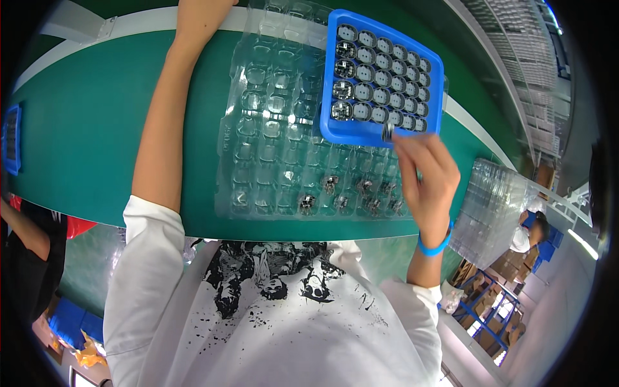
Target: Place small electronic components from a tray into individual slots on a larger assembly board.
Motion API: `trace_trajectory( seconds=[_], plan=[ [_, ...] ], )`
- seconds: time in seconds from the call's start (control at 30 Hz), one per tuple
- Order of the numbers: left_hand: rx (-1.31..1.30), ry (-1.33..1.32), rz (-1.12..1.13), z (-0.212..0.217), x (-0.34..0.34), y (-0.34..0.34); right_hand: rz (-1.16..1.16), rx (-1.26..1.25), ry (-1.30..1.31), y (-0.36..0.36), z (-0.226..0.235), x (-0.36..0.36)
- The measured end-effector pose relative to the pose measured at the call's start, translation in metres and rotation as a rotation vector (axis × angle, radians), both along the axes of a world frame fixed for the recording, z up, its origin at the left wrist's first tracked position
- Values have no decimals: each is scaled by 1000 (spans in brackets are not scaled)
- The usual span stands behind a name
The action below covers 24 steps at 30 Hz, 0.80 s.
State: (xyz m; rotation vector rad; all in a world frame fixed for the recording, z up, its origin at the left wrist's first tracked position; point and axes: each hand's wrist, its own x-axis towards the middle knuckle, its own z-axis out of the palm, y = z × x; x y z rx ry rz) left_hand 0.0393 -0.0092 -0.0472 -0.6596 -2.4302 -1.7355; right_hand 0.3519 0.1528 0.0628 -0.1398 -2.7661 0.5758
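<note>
My right hand [429, 171], with a blue band round its wrist, is closed in a pinch at the near edge of a blue tray [361, 135]. Between its fingertips is a small round part [387, 132], dark-rimmed and held on edge. Rows of round grey parts [382, 79] fill the tray; those in the left column mostly show bare circuit boards [342, 90]. Beneath lies a clear plastic blister tray [258, 151], with several small electronic pieces [331, 185] in its nearest pockets. My left hand [203, 13] reaches to the top edge of the picture, where its fingers are cut off.
The green work table [84, 122] curves across the view. A stack of clear blister trays [487, 206] stands at the right. Another blue tray [11, 138] sits at the far left, near a person's arm [26, 229]. Another person [529, 233] appears at the far right.
</note>
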Motion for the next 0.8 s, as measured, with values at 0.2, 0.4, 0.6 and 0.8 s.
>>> trace_trajectory(
  seconds=[0.2, 0.4, 0.6, 0.8],
  plan=[
    [27, -1, -6, -1, 0, 1, 89, 136, -53, 24, -22, -42],
    [24, 13, 1, 3, 1, 2, 94, 162, -88, 23, -20, -48],
    [29, 8, 5, 3, 2, 1, 149, 192, -100, 22, -20, -54],
    [23, 0, 3, 4, 2, 1, 159, 182, -118, 21, -23, -55]
  ],
)
